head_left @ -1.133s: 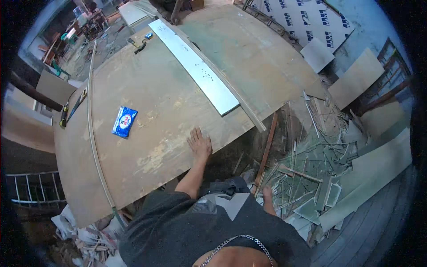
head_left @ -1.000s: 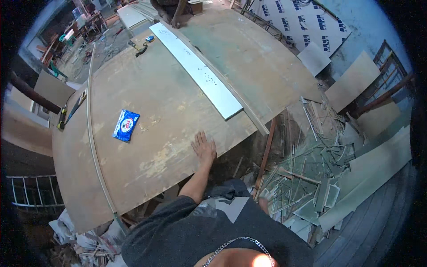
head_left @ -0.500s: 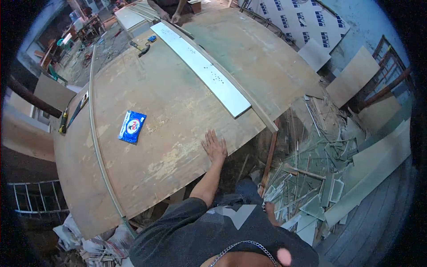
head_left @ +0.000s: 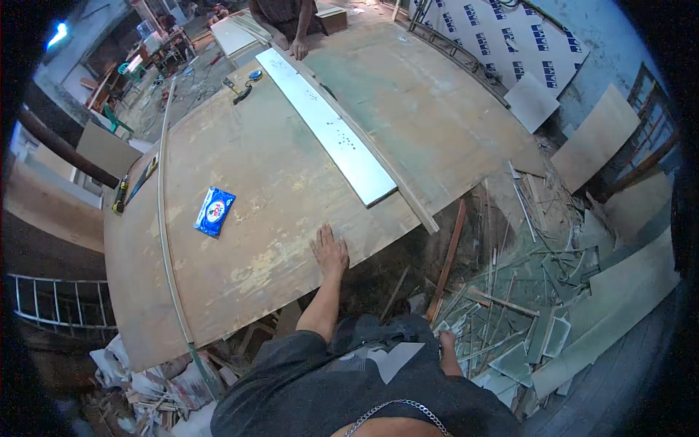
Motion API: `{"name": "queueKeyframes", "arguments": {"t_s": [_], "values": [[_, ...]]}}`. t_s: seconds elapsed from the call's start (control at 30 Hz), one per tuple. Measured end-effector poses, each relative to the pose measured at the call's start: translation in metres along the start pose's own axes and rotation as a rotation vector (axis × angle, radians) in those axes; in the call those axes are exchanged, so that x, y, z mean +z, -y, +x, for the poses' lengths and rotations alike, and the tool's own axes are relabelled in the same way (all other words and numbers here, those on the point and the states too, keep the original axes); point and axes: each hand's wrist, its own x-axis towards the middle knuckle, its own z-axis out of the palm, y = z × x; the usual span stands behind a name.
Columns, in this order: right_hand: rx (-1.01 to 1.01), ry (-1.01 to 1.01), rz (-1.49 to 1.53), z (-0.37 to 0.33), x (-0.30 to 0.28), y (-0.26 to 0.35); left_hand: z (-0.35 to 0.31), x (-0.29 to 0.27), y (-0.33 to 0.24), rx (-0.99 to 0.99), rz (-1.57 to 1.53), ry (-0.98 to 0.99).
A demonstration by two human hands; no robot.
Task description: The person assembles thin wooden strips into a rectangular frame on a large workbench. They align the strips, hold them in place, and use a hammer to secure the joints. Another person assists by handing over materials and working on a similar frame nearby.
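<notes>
My left hand [head_left: 331, 251] lies flat near the front edge of a large plywood table [head_left: 291, 167], its fingers spread and nothing in it. My right hand [head_left: 446, 341] hangs low beside my body, off the table; its fingers look curled, and no object shows in it. A long white board [head_left: 331, 135] with dark specks lies beyond my left hand, and a thin wooden strip [head_left: 386, 164] runs along its right side. Left of my hand lies a blue packet [head_left: 215, 211].
At the far end stands a person [head_left: 291, 22], one hand by the white board. A hammer [head_left: 239, 93], tape measure [head_left: 255, 75] and handsaw [head_left: 144, 178] lie on the table. Along its left runs a long thin strip [head_left: 164, 240]. Broken panels and offcuts [head_left: 502, 313] cover the right-hand floor.
My left hand has slid leftward along the table's front edge. The view has shifted slightly. At the far end, the other person's arms and torso show more.
</notes>
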Motion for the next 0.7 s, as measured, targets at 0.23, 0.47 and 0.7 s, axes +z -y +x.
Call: {"name": "queueKeyframes", "arguments": {"t_s": [0.23,0.47,0.7], "values": [[-0.283,0.103,-0.278,0.034,-0.032,0.029,0.002,-0.003,-0.002,-0.040,0.006,-0.027],[-0.110,0.100,0.007,0.089,-0.018,0.052,-0.001,0.002,-0.011,-0.026,0.061,-0.023],[-0.318,0.161,-0.207,0.092,-0.015,0.055,0.002,0.005,-0.009,-0.037,0.066,-0.020]]}}
